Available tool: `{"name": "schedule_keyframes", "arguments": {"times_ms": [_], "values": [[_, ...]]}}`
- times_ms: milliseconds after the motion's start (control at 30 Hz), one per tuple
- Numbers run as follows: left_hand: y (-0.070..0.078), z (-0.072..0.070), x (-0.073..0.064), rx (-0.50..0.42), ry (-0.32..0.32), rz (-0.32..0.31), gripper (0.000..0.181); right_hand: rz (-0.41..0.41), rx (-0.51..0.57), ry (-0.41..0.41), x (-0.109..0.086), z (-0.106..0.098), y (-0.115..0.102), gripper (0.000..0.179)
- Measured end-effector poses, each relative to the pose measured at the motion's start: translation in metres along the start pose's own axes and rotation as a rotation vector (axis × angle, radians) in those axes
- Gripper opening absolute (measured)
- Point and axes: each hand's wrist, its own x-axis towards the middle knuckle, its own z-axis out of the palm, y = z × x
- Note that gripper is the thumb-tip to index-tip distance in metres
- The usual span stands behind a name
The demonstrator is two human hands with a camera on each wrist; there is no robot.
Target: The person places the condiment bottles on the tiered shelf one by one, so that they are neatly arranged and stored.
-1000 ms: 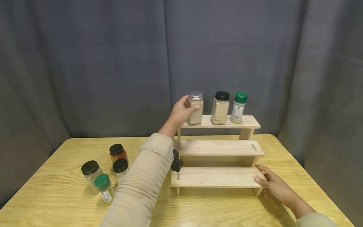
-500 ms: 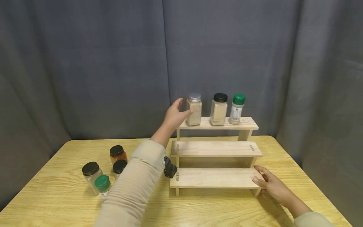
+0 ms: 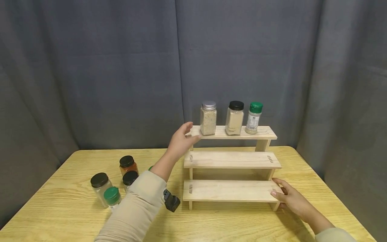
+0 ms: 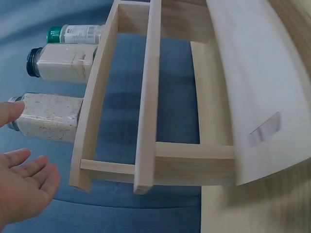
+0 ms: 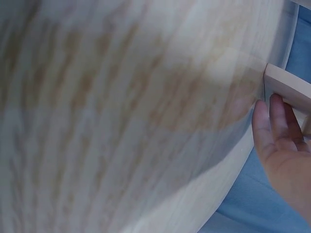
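Left hand (image 3: 179, 142) now lower, beside the upright silver-lidded jar (image 3: 208, 120)

The long left sleeve of pale beige cloth (image 3: 125, 215) is rumpled with crosswise creases and ends in a smoother band (image 3: 151, 186). A small, angular black device (image 3: 171, 201) sits beside that band. A matching pale beige right sleeve (image 3: 334, 235) shows partly; the left hand (image 3: 179, 141) and right hand (image 3: 291, 199) are bare.

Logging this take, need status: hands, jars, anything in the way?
Left hand beside silver-lidded jar, holding nothing. Right hand grips right end of bottom shelf. Three jars upright on top shelf. Left sleeve partly hides table jars.
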Motion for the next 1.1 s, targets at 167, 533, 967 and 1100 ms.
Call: {"name": "schedule_keyframes", "arguments": {"times_ms": [167,533,967,1100], "values": [[-0.007,0.002,-0.013,-0.016,0.003,0.02,0.059,0.017,-0.018,0.01,-0.002,-0.002,0.0,0.066],[-0.012,0.003,-0.046,-0.098,-0.017,0.088,0.058,0.014,-0.03,0.013,-0.003,-0.003,0.003,0.065],[-0.021,-0.016,-0.086,-0.057,-0.006,0.057,0.054,-0.019,-0.005,0.006,0.001,0.0,0.001,0.063],[-0.025,-0.023,-0.097,-0.031,-0.016,0.038,0.055,-0.023,-0.001,0.006,0.001,0.0,0.0,0.063]]}}
